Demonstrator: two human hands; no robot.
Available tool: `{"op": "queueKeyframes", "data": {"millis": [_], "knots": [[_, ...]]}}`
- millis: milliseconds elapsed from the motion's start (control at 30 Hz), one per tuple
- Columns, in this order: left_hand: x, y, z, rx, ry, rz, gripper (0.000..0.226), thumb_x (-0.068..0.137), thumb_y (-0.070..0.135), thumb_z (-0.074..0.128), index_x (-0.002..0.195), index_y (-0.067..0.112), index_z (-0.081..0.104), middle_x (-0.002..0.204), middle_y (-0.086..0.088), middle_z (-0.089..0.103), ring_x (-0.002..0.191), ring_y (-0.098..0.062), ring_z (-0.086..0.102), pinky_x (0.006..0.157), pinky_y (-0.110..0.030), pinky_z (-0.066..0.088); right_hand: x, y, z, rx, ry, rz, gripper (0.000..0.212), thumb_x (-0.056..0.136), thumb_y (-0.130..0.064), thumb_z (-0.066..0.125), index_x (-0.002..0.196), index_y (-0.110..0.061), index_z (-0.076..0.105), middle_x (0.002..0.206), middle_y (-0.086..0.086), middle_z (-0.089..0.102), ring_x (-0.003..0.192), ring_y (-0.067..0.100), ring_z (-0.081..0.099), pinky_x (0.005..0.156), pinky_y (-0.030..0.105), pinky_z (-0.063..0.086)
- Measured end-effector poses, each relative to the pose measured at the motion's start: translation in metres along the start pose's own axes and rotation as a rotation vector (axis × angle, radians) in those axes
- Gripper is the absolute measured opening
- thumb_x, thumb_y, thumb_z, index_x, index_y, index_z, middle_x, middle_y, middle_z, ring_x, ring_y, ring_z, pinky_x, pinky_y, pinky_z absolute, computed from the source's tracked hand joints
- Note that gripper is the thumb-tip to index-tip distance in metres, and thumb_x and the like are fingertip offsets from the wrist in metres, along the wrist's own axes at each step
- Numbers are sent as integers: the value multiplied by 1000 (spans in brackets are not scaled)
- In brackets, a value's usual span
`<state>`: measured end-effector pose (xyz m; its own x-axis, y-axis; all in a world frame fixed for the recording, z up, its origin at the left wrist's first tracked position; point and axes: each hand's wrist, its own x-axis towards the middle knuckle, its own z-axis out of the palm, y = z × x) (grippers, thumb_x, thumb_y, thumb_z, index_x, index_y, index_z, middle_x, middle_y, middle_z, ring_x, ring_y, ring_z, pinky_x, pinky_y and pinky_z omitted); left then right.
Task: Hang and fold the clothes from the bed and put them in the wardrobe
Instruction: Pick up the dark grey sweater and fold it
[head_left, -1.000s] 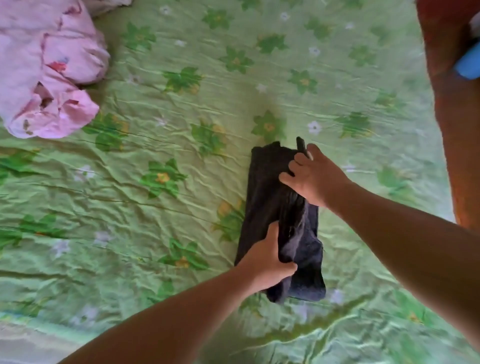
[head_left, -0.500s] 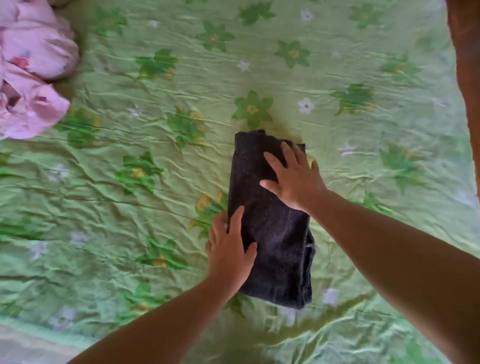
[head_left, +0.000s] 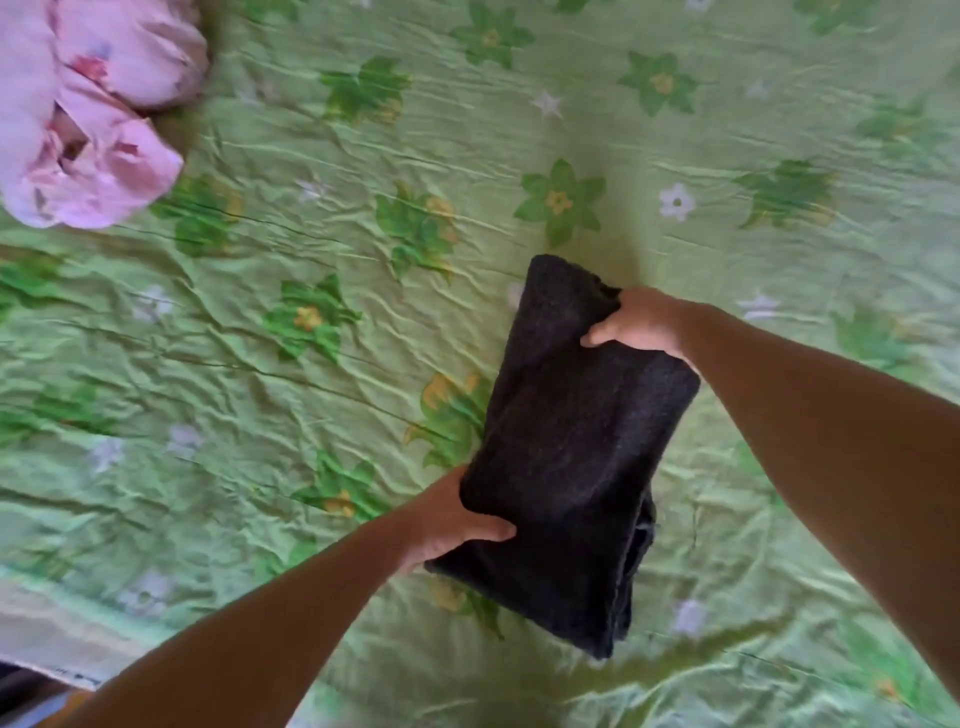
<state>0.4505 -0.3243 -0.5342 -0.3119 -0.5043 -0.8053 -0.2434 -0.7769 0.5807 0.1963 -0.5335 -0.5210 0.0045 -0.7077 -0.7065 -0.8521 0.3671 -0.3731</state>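
Note:
A folded dark grey garment lies as a thick oblong on the green flowered bedsheet. My left hand grips its near left edge, thumb on top and fingers hidden underneath. My right hand grips the far right edge the same way, thumb lying on the cloth. The garment's near end hangs slightly tilted, its layered edges showing at the right side.
A crumpled pink garment lies at the far left corner of the bed. The bed's near edge runs along the bottom left, with a dark gap below it.
Both hands lay flat on top of the folded garment half a second ago; now they have slid to its edges and grip it, with its near end shifted and tilted.

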Motion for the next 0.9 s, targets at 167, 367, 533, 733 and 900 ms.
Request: {"op": "queueKeyframes", "data": {"millis": [167, 367, 533, 733, 900], "knots": [[-17, 51, -77, 274, 131, 22, 59, 56, 29, 90, 110, 22, 68, 102, -4, 75, 99, -24, 71, 91, -40, 57, -45, 39, -3, 198, 71, 152, 41, 79, -33, 82, 108, -9, 65, 96, 10, 67, 74, 24, 63, 60, 27, 45], [-1, 126, -153, 843, 501, 203, 68, 74, 40, 86, 132, 26, 52, 118, -10, 62, 103, -27, 61, 82, -33, 50, -75, 40, 25, 356, 453, 70, 43, 88, -24, 74, 123, -7, 56, 100, 13, 66, 98, 33, 65, 72, 34, 47], [18, 78, -124, 1285, 536, 205, 77, 93, 65, 47, 157, 38, 13, 166, -10, 1, 152, -34, 2, 116, -56, 28, -84, 2, 61, -317, 666, -323, 65, 96, -53, 45, 151, -21, 37, 153, 15, 38, 142, 37, 35, 112, 55, 34], [29, 7, -67, 1153, 735, 315, 80, 91, 74, 20, 156, 40, -11, 164, -7, -24, 152, -31, -17, 116, -62, 22, -50, 6, 107, -724, 387, -419, 88, 83, -91, 8, 155, -46, -17, 169, 5, -15, 153, 31, -20, 116, 69, -7], [49, -20, -58, 1187, 871, 430, 85, 90, 74, 29, 160, 33, 2, 166, -16, -10, 153, -37, -4, 112, -66, 29, -36, 34, 122, -681, 383, -394, 99, 76, -98, 13, 156, -47, -13, 170, 7, -2, 154, 37, -8, 114, 75, 1]]}}
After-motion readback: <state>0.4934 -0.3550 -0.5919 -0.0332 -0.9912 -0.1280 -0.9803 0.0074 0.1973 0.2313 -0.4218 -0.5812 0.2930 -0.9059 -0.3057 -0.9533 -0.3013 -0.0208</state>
